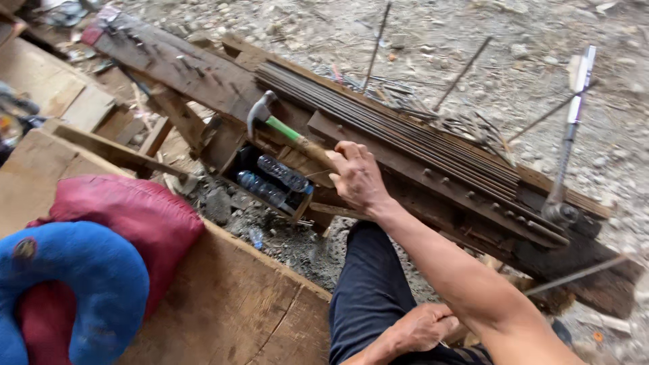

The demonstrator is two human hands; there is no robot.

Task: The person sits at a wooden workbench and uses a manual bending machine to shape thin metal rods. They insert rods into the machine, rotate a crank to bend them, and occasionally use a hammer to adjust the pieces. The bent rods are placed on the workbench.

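The single head-worn camera looks steeply down and forward from close above the person's lap, tilted sideways, over the wooden bench (203, 74) toward gravel ground (514, 40) beyond.

Gravel ground (473, 40), rough plank bench (236, 304), daylight.

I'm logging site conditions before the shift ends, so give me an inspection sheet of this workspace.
Surface: rough wooden bench with nails sticking up, over gravel ground.
Job's things: hammer with green-banded wooden handle; bundle of steel rods lying along the bench.
Clutter: plastic bottles in a box under the bench; red cushion and blue neck pillow on a plywood board; bent wire scraps.
Grippers: right hand grips the hammer handle; left hand rests on the thigh, closed on nothing that shows.
Cables: nothing seen.
Surroundings: upright bending lever at the bench end.
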